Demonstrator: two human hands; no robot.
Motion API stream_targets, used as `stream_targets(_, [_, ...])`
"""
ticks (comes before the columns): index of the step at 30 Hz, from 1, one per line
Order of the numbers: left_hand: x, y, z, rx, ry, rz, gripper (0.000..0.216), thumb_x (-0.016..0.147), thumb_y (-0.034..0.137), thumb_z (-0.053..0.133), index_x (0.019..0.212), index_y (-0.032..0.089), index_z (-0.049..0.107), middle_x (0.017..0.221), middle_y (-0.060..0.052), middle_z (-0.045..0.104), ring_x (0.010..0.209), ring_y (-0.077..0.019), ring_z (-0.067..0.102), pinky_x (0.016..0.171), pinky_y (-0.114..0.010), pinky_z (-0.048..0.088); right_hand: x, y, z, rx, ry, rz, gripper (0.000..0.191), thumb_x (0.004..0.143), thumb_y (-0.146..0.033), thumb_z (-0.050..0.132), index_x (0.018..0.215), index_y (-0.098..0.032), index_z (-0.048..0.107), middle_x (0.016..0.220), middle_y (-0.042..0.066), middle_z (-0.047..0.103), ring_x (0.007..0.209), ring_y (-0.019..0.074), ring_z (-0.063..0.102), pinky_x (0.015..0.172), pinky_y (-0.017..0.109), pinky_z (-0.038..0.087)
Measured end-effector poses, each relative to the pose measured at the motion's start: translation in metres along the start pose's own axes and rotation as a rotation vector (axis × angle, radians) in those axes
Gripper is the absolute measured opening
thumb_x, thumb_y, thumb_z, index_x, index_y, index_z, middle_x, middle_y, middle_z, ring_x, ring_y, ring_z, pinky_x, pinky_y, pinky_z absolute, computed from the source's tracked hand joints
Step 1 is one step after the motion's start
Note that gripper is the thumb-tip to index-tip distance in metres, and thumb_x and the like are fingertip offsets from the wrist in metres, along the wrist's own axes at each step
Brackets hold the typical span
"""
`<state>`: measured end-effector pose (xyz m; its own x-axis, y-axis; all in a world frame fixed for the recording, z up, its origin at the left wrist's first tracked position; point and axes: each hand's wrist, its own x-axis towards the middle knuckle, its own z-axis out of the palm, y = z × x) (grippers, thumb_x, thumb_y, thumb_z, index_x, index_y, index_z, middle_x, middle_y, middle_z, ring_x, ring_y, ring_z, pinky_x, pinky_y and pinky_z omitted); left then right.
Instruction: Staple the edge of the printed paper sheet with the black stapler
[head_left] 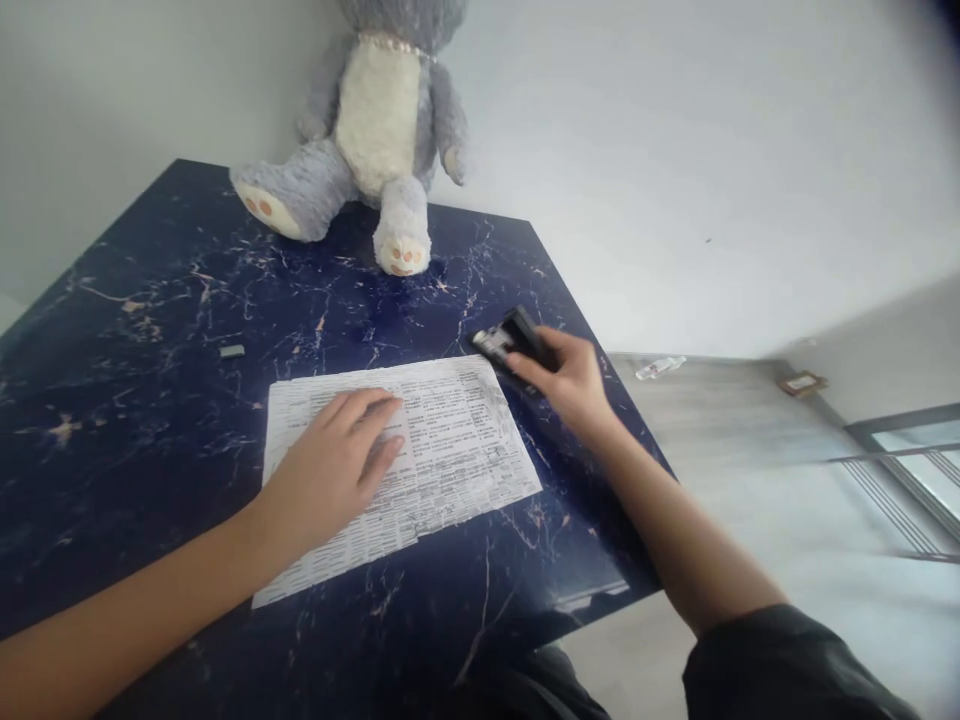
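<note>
A printed sheet of paper (457, 440), covered in dense text, lies on the dark blue marbled table (150, 290). Flat on its left half rests my left hand (334, 460), fingers stretched out and holding nothing. My right hand (570, 380) is closed around a black stapler (521, 340), beside the upper right corner of the paper. The stapler's front end points left, close to that corner; whether it touches the sheet I cannot tell. Some of the right fingers are hidden behind the stapler.
A grey plush bear (379, 120) with a cream belly sits at the table's back, against the wall. Left of the paper is a small grey block, perhaps a strip of staples (232, 351). On the floor at right lie a white wrapper (660, 367) and a brown box (802, 383).
</note>
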<state>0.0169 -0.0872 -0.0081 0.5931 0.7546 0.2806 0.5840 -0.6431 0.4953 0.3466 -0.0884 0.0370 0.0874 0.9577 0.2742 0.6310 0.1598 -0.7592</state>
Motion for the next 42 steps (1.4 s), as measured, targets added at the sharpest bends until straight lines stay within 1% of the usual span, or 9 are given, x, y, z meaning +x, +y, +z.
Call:
stream_targets(7, [0.010, -0.013, -0.012, -0.685, 0.091, -0.352, 0.041, 0.111, 0.054, 0.047, 0.137, 0.032, 0.069, 0.145, -0.003, 0.069, 0.140, -0.0283, 0.061, 0.126, -0.054, 0.043, -0.026, -0.030, 0.061, 0.017, -0.277, -0.169, 0.024, 0.092, -0.033, 0.078, 0.112, -0.021, 0.075, 0.102, 0.005, 0.077, 0.091, 0.0208, 0.069, 0.084, 0.036, 0.053])
stream_targets(12, [0.013, -0.013, -0.009, -0.844, 0.116, -0.403, 0.043, 0.110, 0.053, 0.050, 0.131, 0.026, 0.075, 0.140, -0.007, 0.073, 0.137, -0.0279, 0.065, 0.127, -0.053, 0.044, -0.010, -0.015, 0.040, 0.338, -0.585, -0.150, 0.046, 0.101, -0.044, 0.069, 0.143, -0.023, 0.069, 0.143, 0.011, 0.072, 0.129, 0.0282, 0.068, 0.111, 0.046, 0.053])
stream_targets(15, [0.014, -0.009, -0.009, -0.923, 0.154, -0.424, 0.041, 0.111, 0.050, 0.051, 0.127, 0.022, 0.076, 0.136, -0.009, 0.075, 0.134, -0.0278, 0.067, 0.126, -0.053, 0.046, -0.002, -0.002, 0.025, 0.608, -0.859, -0.027, 0.055, 0.102, -0.046, 0.068, 0.153, -0.026, 0.064, 0.154, 0.011, 0.066, 0.139, 0.0310, 0.065, 0.119, 0.049, 0.050])
stream_targets(17, [0.014, -0.008, -0.008, -0.969, 0.174, -0.425, 0.039, 0.111, 0.048, 0.051, 0.124, 0.021, 0.076, 0.134, -0.009, 0.076, 0.133, -0.0277, 0.068, 0.126, -0.052, 0.047, 0.001, 0.008, 0.021, 0.652, -0.923, 0.032, 0.060, 0.099, -0.044, 0.075, 0.155, -0.028, 0.062, 0.157, 0.011, 0.063, 0.144, 0.0318, 0.061, 0.123, 0.049, 0.047])
stream_targets(25, [0.010, -0.016, -0.001, -0.928, 0.264, -0.400, 0.041, 0.112, 0.051, 0.050, 0.133, 0.024, 0.072, 0.145, -0.008, 0.070, 0.140, -0.0263, 0.062, 0.129, -0.049, 0.041, -0.004, 0.007, 0.031, 0.597, -0.878, -0.037, 0.069, 0.095, -0.041, 0.080, 0.158, -0.024, 0.058, 0.154, 0.013, 0.066, 0.140, 0.0313, 0.065, 0.123, 0.050, 0.048])
stream_targets(30, [0.010, -0.016, -0.003, -0.905, 0.200, -0.388, 0.041, 0.111, 0.053, 0.052, 0.134, 0.024, 0.071, 0.145, -0.009, 0.069, 0.141, -0.0273, 0.061, 0.130, -0.053, 0.038, -0.028, -0.016, 0.050, 0.048, -0.522, -0.320, 0.063, 0.096, -0.020, 0.071, 0.157, -0.025, 0.058, 0.141, 0.009, 0.075, 0.127, 0.0286, 0.074, 0.112, 0.046, 0.060])
stream_targets(33, [0.014, -0.016, -0.006, -1.128, 0.246, -0.410, 0.036, 0.107, 0.049, 0.060, 0.129, 0.023, 0.070, 0.145, -0.011, 0.069, 0.138, -0.0286, 0.065, 0.128, -0.054, 0.044, -0.040, -0.020, 0.053, -0.186, -0.314, -0.630, 0.071, 0.097, -0.003, 0.058, 0.162, -0.030, 0.052, 0.154, 0.005, 0.066, 0.145, 0.0299, 0.062, 0.121, 0.055, 0.054])
stream_targets(37, [0.020, -0.012, -0.014, -1.488, 0.059, -0.441, 0.034, 0.105, 0.047, 0.063, 0.125, 0.020, 0.071, 0.137, -0.015, 0.074, 0.129, -0.0319, 0.072, 0.118, -0.055, 0.055, -0.047, -0.029, 0.043, -0.412, -0.223, -0.847, 0.081, 0.098, 0.000, 0.063, 0.167, -0.038, 0.043, 0.156, 0.000, 0.062, 0.148, 0.0304, 0.058, 0.121, 0.056, 0.056])
stream_targets(42, [0.019, -0.010, -0.010, -1.463, -0.111, -0.407, 0.030, 0.097, 0.037, 0.079, 0.119, 0.018, 0.074, 0.128, -0.015, 0.078, 0.125, -0.0309, 0.074, 0.115, -0.052, 0.058, -0.050, -0.040, 0.042, -0.418, -0.279, -0.896, 0.079, 0.099, -0.002, 0.065, 0.168, -0.034, 0.041, 0.157, 0.000, 0.061, 0.148, 0.0284, 0.058, 0.123, 0.050, 0.055])
